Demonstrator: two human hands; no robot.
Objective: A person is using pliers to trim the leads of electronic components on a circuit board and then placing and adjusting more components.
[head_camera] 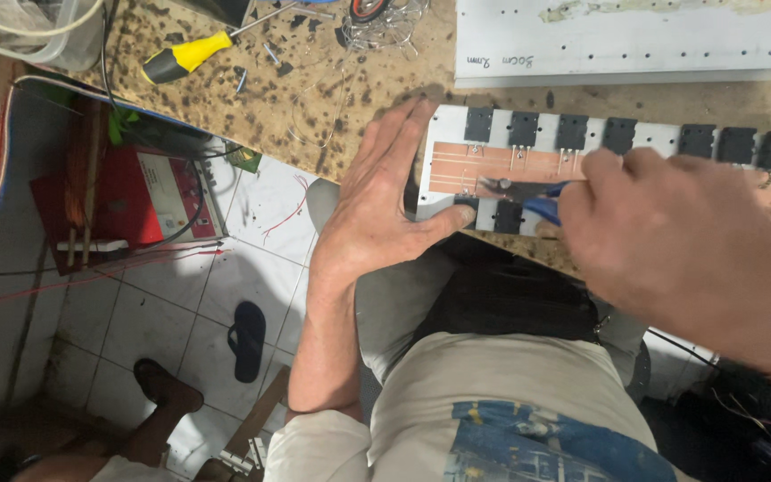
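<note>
My left hand lies flat against the left end of a long metal plate, thumb pressed on its near edge. The plate carries a copper-coloured circuit strip with rows of black square components along both sides. My right hand grips blue-handled pliers, whose metal jaws touch the strip near a component's legs at the near row. Part of the pliers' handles is hidden inside my fist.
A yellow-and-black screwdriver and loose wire bits lie on the speckled workbench. A white board sits at the back. Below left are a red device, tiled floor and a dark sandal.
</note>
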